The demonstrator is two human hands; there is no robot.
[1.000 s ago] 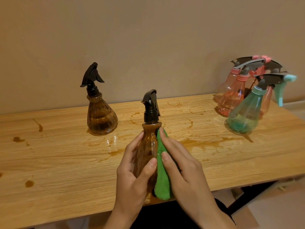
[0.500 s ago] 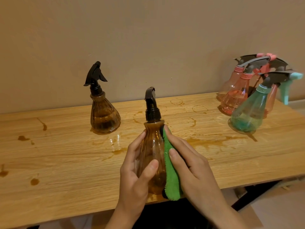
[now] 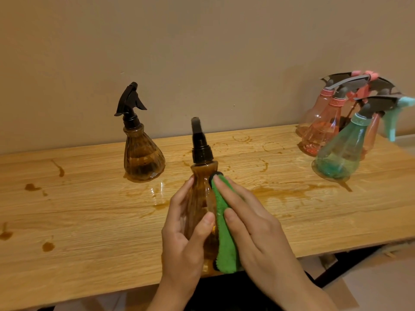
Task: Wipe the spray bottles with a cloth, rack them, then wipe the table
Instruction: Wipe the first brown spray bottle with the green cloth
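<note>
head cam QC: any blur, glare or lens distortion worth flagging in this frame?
Head view: warm, dim light; spray head of the held amber bottle is motion-smeared; glare streaks on the wet table mid-frame; wide-angle lens tilts the teal bottle and pink bottles inward at the right edge.

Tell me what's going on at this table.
A person grips an amber spray bottle with the left hand at the table's near edge, while the right hand presses a green cloth against its side with flat fingers. A second amber bottle stands untouched further back on the left. Pink bottles and a teal bottle lean together at the far right end. The wooden table shows brown spills and ring marks, not yet wiped.
</note>
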